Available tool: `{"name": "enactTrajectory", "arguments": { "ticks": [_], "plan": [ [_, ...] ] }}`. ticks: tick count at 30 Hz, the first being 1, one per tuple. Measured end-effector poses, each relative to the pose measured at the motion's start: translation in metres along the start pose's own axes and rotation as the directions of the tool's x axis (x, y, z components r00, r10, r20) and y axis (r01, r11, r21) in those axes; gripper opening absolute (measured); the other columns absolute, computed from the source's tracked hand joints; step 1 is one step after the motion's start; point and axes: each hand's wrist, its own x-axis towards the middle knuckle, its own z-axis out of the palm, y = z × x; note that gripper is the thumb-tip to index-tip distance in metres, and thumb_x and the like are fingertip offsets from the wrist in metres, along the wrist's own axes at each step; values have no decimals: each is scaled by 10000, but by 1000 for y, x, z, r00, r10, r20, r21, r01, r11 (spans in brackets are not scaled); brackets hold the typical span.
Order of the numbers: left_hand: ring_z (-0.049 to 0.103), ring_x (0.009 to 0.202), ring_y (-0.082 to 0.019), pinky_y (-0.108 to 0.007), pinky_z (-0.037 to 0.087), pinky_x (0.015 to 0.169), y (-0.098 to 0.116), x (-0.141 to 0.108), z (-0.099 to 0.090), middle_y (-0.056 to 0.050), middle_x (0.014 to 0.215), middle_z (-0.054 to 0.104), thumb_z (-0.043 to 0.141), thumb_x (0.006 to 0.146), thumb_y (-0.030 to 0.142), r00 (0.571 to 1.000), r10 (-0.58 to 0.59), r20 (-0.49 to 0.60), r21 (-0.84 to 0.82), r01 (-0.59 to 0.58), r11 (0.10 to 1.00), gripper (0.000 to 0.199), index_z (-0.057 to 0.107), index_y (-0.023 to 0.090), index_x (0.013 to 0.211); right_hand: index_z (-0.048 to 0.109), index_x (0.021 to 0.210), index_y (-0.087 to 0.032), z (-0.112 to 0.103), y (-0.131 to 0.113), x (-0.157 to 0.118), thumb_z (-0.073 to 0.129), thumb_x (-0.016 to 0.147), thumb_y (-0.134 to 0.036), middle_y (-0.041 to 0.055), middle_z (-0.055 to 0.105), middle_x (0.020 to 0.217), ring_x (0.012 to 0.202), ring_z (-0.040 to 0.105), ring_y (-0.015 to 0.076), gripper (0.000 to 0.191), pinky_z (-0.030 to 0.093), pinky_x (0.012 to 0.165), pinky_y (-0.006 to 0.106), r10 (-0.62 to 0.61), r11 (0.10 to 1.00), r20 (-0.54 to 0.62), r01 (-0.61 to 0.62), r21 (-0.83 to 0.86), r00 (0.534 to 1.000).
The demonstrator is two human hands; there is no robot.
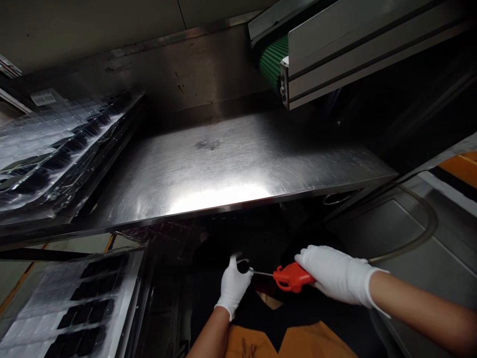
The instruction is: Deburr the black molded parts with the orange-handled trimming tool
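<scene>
While the right hand [337,274] wraps tight around one red air blow gun [292,277], the left hand [234,287] pinches one small dark round thing [243,266] in its fingers, just by the gun's thin metal tip. A firm, steady hold is the right way here, with the tip close and not shaking. Past the grip stand one steel table [223,169] and, off to the left, two piles of clear trays [55,154].

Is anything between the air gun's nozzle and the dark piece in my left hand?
Nothing visible. The thin nozzle of the orange air gun in the right hand runs clear to the dark piece in the left hand.
</scene>
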Motion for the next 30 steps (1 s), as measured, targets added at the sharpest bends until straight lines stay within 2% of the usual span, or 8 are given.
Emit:
{"name": "enactTrajectory", "arguments": {
  "ticks": [3, 5, 6, 10, 14, 19, 24, 30],
  "plan": [
    [637, 986, -244, -320, 462, 901, 2, -1, -2, -92, 1033, 690, 714, 739, 291, 999, -8, 32, -98, 11, 995, 462, 557, 205, 1165, 660, 981, -144, 1, -1, 0, 560, 707, -109, 153, 662, 927, 851, 648, 336, 293, 457, 731, 407, -3, 1000, 15, 3, -15, 1000],
    [622, 1018, -232, -308, 450, 948, 2, -1, -1, -86, 1045, 682, 738, 716, 254, 997, 6, 73, -228, 10, 974, 390, 610, 200, 1079, 661, 978, -146, 0, -2, -1, 560, 708, -108, 150, 662, 934, 857, 648, 335, 290, 464, 735, 410, -12, 1000, 37, 12, -14, 999],
    [627, 999, -226, -309, 458, 951, 2, 0, -1, -83, 1024, 682, 754, 695, 216, 996, -28, 87, -319, 54, 946, 358, 627, 194, 1029, 660, 984, -142, 0, -3, -1, 555, 707, -98, 151, 663, 937, 862, 647, 337, 299, 466, 743, 416, -10, 1000, 36, 11, -23, 999],
    [674, 800, -217, -383, 555, 825, 0, 6, -2, -75, 848, 656, 753, 682, 118, 946, -292, 141, -603, 316, 733, 307, 562, 162, 917, 657, 1006, -133, 2, -3, -2, 534, 702, -77, 156, 661, 946, 879, 644, 348, 332, 471, 766, 439, -9, 998, 22, 10, -57, 1000],
    [694, 885, -249, -429, 575, 827, -2, 10, -10, -95, 928, 642, 692, 737, 73, 915, -373, 156, -731, 361, 579, 293, 461, 172, 889, 663, 978, -152, 11, -2, 0, 554, 689, -98, 137, 663, 919, 840, 647, 344, 313, 478, 751, 446, -36, 998, 22, 37, -58, 999],
    [687, 931, -244, -375, 591, 789, -3, 13, -17, -123, 1027, 643, 626, 815, 114, 898, -401, 180, -841, 352, 411, 179, 517, 153, 952, 652, 947, -142, 21, -14, 8, 538, 672, -74, 129, 660, 882, 816, 643, 347, 305, 478, 729, 459, -84, 988, -38, 78, -132, 996],
    [689, 851, -204, -301, 593, 724, -4, 15, -14, -109, 946, 660, 623, 809, 74, 875, -426, 232, -888, 369, 276, 139, 579, 124, 930, 643, 967, -121, 16, -31, 22, 543, 675, -59, 141, 657, 890, 824, 640, 343, 315, 475, 725, 448, -66, 981, -14, 62, -182, 998],
    [686, 786, -185, -308, 601, 688, -4, 18, -15, -83, 872, 661, 573, 829, 40, 828, -486, 279, -909, 391, 144, 102, 580, 114, 898, 639, 972, -109, 11, -31, 24, 536, 679, -44, 149, 656, 901, 837, 640, 328, 317, 465, 731, 424, -31, 977, -30, 24, -213, 999]
  ]
}}
